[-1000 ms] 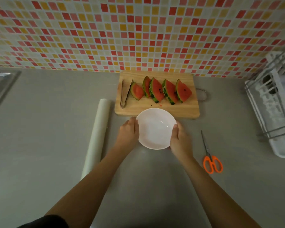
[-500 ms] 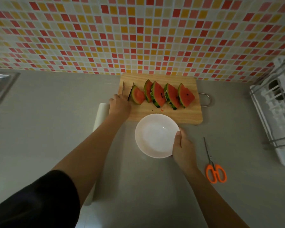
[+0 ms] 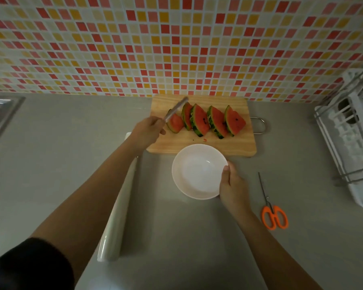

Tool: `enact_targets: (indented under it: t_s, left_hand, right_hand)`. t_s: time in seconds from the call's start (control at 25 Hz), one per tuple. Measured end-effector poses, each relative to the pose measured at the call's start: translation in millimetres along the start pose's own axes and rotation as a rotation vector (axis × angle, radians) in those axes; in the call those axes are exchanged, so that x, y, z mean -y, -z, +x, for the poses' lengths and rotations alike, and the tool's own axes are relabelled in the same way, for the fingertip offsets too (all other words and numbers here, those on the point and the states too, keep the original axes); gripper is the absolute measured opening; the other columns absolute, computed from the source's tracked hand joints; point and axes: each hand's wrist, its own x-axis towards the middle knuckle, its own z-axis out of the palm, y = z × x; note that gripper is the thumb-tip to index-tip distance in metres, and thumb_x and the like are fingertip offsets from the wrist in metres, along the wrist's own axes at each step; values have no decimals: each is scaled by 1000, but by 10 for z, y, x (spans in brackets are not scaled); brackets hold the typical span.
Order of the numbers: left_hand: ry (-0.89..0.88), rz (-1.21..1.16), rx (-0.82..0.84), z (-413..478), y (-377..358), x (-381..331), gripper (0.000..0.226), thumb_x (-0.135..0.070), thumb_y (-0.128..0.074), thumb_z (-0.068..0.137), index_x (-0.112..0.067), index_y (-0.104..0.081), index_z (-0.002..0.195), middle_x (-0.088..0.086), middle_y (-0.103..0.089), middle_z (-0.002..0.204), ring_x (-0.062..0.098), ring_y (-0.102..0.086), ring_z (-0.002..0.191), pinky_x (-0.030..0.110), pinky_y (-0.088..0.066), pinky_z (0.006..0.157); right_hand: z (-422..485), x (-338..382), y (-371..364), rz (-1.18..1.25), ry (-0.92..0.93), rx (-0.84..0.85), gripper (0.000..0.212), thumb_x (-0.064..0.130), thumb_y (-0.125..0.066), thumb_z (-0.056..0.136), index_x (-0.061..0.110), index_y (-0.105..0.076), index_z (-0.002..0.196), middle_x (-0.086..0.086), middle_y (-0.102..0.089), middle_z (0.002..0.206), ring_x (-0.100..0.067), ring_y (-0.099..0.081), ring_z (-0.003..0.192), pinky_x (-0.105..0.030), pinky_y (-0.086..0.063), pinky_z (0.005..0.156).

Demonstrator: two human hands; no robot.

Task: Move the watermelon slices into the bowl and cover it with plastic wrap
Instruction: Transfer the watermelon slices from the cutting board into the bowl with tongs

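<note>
Several watermelon slices [image 3: 205, 121] stand in a row on a wooden cutting board [image 3: 235, 144] against the tiled wall. A white bowl [image 3: 198, 171] sits empty on the counter just in front of the board. My left hand [image 3: 148, 131] grips metal tongs [image 3: 175, 109] lifted above the board's left end, their tips pointing up over the leftmost slice. My right hand [image 3: 232, 188] holds the bowl's right rim with the thumb on the edge. A roll of plastic wrap [image 3: 118, 208] lies on the counter left of the bowl, partly under my left forearm.
Orange-handled scissors [image 3: 272, 210] lie on the grey counter right of the bowl. A white dish rack [image 3: 350, 139] stands at the far right. A steel sink edge [image 3: 0, 114] shows at the far left. The board's metal handle [image 3: 260, 125] sticks out to the right.
My left hand left the bowl, reached the board's left end and picked up the tongs, now raised and angled over the slices. My right hand stays on the bowl's rim.
</note>
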Motion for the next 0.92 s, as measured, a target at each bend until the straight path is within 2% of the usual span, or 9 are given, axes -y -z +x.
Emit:
enact_targets:
  t_s: [0.08, 0.16, 0.24, 0.32, 0.44, 0.52, 0.68, 0.8, 0.92]
  left_hand:
    - [-24, 26, 164, -110, -7, -88, 35, -43, -46, 96, -15, -65, 90, -6, -59, 71, 10, -46, 58, 21, -39, 55]
    - [-52, 82, 246, -110, -40, -244, 36, -46, -52, 93, -18, -63, 74, -14, -55, 53, 5, -43, 47, 13, -36, 44]
    - [-67, 139, 274, 1, -123, -433, 39, -44, -57, 91, -14, -61, 67, -15, -49, 37, 3, -39, 39, 13, -32, 40]
    - [-82, 236, 248, 153, -228, -619, 39, -43, -61, 88, -13, -59, 64, -11, -49, 41, 8, -39, 42, 18, -33, 43]
    - [-108, 380, 220, 335, -409, -842, 39, -41, -63, 85, -4, -67, 75, 6, -61, 68, 14, -44, 51, 23, -35, 49]
    - [-82, 396, 238, 402, -503, -913, 36, -39, -63, 82, -5, -66, 73, 4, -62, 66, 14, -46, 49, 22, -36, 47]
    - [-18, 320, 246, 469, -653, -909, 25, -32, -64, 80, -8, -66, 72, 1, -66, 64, 15, -48, 50, 22, -38, 44]
    - [12, 248, 198, 497, -710, -875, 20, -24, -66, 80, -4, -69, 79, 5, -65, 72, 16, -49, 56, 23, -37, 48]
    - [20, 189, 160, 489, -739, -878, 18, -18, -68, 79, -6, -63, 67, 3, -56, 62, 13, -42, 49, 22, -34, 45]
  right_hand:
    - [-1, 12, 6, -17, 9, -4, 36, 33, -27, 99, 26, -46, 129, 7, -55, 93, -2, -52, 72, -17, -42, 51]
    - [4, 29, 9, 1, -6, 16, 36, 33, -27, 99, 26, -45, 130, 6, -54, 95, -1, -51, 71, -16, -43, 48]
    - [2, 39, 17, 19, -33, 30, 36, 33, -27, 99, 26, -44, 130, 4, -54, 95, -5, -53, 71, -16, -46, 41]
    - [-12, 53, 18, 22, -33, 20, 36, 33, -27, 99, 25, -45, 129, 2, -55, 96, -9, -56, 73, -17, -46, 41]
    - [-33, 64, 18, 25, -26, 0, 37, 32, -27, 100, 22, -48, 129, -1, -59, 98, -21, -60, 82, -36, -56, 60]
    - [-34, 61, 12, 20, -28, -2, 38, 32, -27, 100, 21, -48, 130, -3, -60, 97, -22, -59, 81, -44, -57, 65]
    - [-33, 70, 15, 15, -16, -12, 38, 31, -27, 100, 21, -47, 131, -1, -58, 97, -20, -56, 80, -43, -57, 67]
    - [-37, 74, 19, 20, -9, -7, 38, 30, -27, 100, 22, -46, 131, -4, -61, 102, -21, -58, 82, -44, -57, 68]
    - [-35, 73, 25, 25, -15, 1, 37, 31, -27, 100, 22, -47, 130, -9, -64, 105, -23, -59, 84, -43, -56, 68]
